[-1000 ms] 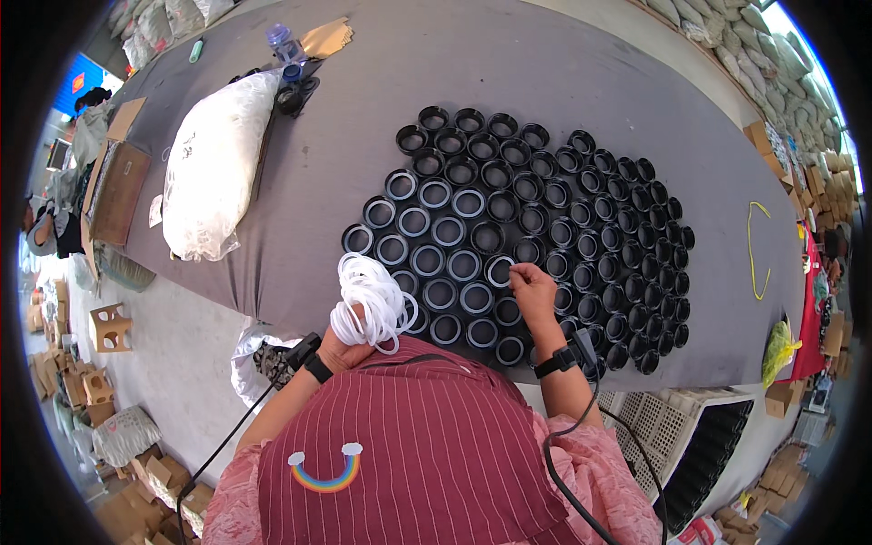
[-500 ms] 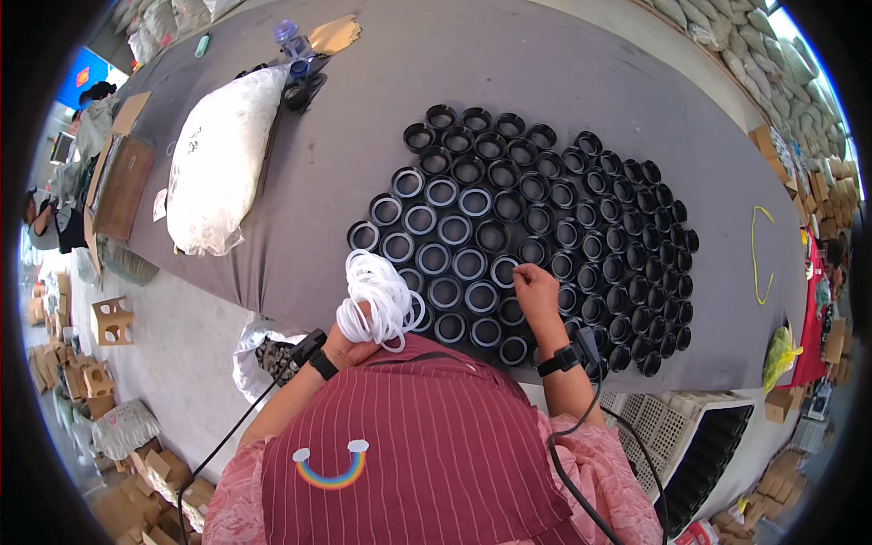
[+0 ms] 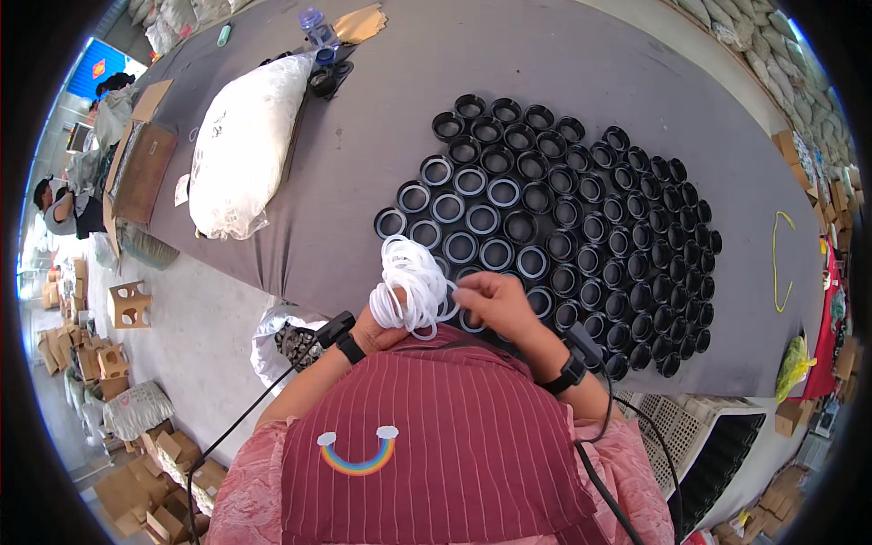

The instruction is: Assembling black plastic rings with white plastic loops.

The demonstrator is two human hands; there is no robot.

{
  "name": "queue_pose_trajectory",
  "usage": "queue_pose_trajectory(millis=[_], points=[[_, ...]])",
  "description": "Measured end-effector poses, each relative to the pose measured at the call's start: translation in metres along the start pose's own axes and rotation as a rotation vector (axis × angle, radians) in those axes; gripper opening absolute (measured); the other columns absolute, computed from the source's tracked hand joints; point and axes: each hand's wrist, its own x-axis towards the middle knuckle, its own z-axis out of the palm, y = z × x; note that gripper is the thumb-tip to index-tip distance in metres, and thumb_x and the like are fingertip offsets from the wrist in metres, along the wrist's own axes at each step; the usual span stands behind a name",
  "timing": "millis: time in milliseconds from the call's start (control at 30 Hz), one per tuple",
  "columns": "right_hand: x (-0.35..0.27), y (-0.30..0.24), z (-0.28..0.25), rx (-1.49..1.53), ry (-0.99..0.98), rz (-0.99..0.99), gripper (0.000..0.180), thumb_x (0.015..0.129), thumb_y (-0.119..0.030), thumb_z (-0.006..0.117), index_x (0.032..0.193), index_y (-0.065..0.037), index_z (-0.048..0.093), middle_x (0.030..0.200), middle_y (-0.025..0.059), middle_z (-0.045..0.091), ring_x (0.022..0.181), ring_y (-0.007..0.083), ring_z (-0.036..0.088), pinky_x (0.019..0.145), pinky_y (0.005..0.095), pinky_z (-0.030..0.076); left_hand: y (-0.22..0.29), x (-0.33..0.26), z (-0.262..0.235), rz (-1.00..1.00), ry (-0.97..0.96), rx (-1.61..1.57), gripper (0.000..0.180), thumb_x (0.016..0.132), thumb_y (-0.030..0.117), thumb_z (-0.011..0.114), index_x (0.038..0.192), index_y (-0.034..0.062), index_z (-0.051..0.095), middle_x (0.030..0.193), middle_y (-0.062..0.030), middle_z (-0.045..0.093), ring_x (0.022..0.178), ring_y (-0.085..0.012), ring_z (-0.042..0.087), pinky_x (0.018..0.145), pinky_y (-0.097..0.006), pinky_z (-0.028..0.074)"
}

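My left hand [image 3: 374,331] is closed around a loose bunch of thin white rings [image 3: 411,289], held above the near edge of the table. At the right side of the bunch, my right hand [image 3: 501,305] pinches the edge of one white ring between thumb and forefinger. Beyond both hands, many short black cylindrical collars [image 3: 522,238] stand in close rows. Those toward the left, such as one pale-rimmed collar [image 3: 447,193], show a light ring around their tops. My hands and the bunch hide some of the nearest ones.
A stuffed white plastic bag [image 3: 245,150] lies on the grey table cover [image 3: 381,100] at left, with a bluish bottle [image 3: 315,27] behind it. Yellow cord [image 3: 777,263] lies far right. Below the right edge stands a pale crate [image 3: 668,422]. Cardboard boxes [image 3: 141,173] stand left.
My right hand has moved left, from a collar in the near rows to the bunch of white rings. My left hand still holds the bunch. The whole view has shifted slightly.
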Motion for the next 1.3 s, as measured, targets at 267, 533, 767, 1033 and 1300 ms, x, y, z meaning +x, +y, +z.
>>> queue_pose_trajectory(millis=[267, 533, 767, 1033, 1300], points=[[-0.016, 0.008, -0.011, 0.218, 0.065, 0.029, 0.012, 0.081, -0.012, 0.063, 0.080, -0.001, 0.062, 0.063, 0.0010, 0.058, 0.047, 0.0067, 0.050, 0.044, 0.0192, 0.039, -0.012, 0.006, -0.016, 0.297, 0.012, 0.523, 0.024, 0.079, 0.010, 0.058, 0.103, 0.0065, 0.056, 0.102, -0.0096, 0.058, 0.094, -0.0233, 0.056, 0.081, -0.033, 0.046], [0.013, 0.037, -0.076, 0.171, 0.487, -0.182, 0.014, 0.082, -0.012, 0.062, 0.087, 0.001, 0.064, 0.068, 0.0015, 0.061, 0.054, 0.0075, 0.056, 0.047, 0.0193, 0.043, -0.010, 0.006, -0.022, 0.339, -0.069, 0.710, 0.039, 0.083, 0.014, 0.059, 0.120, 0.0094, 0.047, 0.115, -0.0079, 0.056, 0.105, -0.0241, 0.054, 0.093, -0.043, 0.042], [0.053, 0.062, -0.116, 0.304, 0.577, -0.287, 0.019, 0.083, -0.009, 0.060, 0.097, 0.003, 0.061, 0.081, 0.0066, 0.063, 0.063, 0.0128, 0.060, 0.056, 0.0229, 0.050, 0.005, -0.002, 0.008, -0.001, -0.003, -0.338, 0.024, 0.088, 0.012, 0.049, 0.111, 0.0062, 0.048, 0.105, -0.0083, 0.054, 0.095, -0.0209, 0.054, 0.085, -0.036, 0.046], [0.082, 0.066, -0.113, 0.224, 0.608, -0.192, 0.014, 0.079, -0.004, 0.061, 0.092, 0.002, 0.064, 0.075, 0.0055, 0.064, 0.061, 0.0111, 0.060, 0.054, 0.0214, 0.049, -0.003, 0.006, -0.012, -0.011, -0.111, -0.448, 0.048, 0.078, 0.009, 0.064, 0.122, 0.0087, 0.045, 0.116, -0.0076, 0.055, 0.107, -0.0244, 0.053, 0.096, -0.042, 0.040], [0.095, 0.068, -0.110, 0.080, 0.678, -0.176, 0.014, 0.080, -0.006, 0.061, 0.091, 0.001, 0.065, 0.073, 0.0052, 0.064, 0.060, 0.0091, 0.060, 0.051, 0.0206, 0.048, -0.009, 0.007, -0.024, 0.186, 0.043, 0.588, 0.046, 0.079, 0.012, 0.063, 0.122, 0.0085, 0.046, 0.116, -0.0079, 0.055, 0.108, -0.0245, 0.052, 0.096, -0.042, 0.040]])
